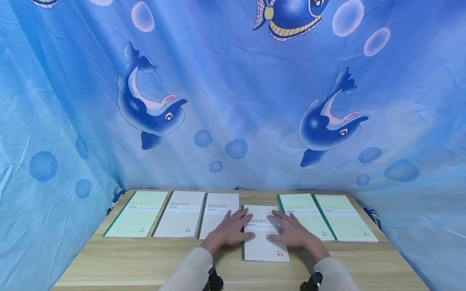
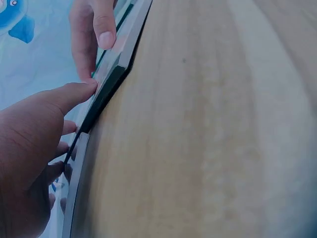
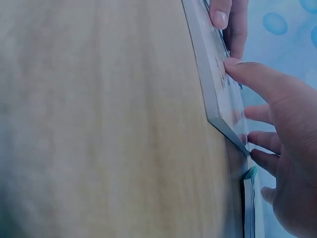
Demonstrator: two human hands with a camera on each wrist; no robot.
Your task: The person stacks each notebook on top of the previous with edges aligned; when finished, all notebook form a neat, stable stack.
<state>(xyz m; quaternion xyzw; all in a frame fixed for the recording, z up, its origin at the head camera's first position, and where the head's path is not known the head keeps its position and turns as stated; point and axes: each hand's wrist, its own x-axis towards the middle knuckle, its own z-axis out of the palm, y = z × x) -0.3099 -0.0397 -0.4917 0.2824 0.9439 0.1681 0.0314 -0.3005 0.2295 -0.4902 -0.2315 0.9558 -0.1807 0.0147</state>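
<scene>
A white Gambit notebook (image 1: pixel 265 249) with a dark grey spine lies on the wooden table, a little nearer than the row of other notebooks. My left hand (image 1: pixel 230 230) rests its spread fingertips on the left side of the cover. Opposite it, my right hand (image 1: pixel 294 232) touches the right side, fingers likewise spread. Both thumbs point inward over the lined cover. In the left wrist view, the left thumb (image 2: pixel 81 93) lies at the notebook's dark spine (image 2: pixel 104 96). The right wrist view shows the right thumb (image 3: pixel 247 72) on the cover near the page edge (image 3: pixel 205 84).
Left of the hands lie a green-spined notebook (image 1: pixel 136 214) and two dark-spined white ones (image 1: pixel 180 214), (image 1: pixel 222 202). Two green-spined notebooks (image 1: pixel 303 214), (image 1: pixel 347 218) lie on the right. A blue dolphin-print curtain (image 1: pixel 233 101) hangs behind and beside the wooden table (image 1: pixel 120 262).
</scene>
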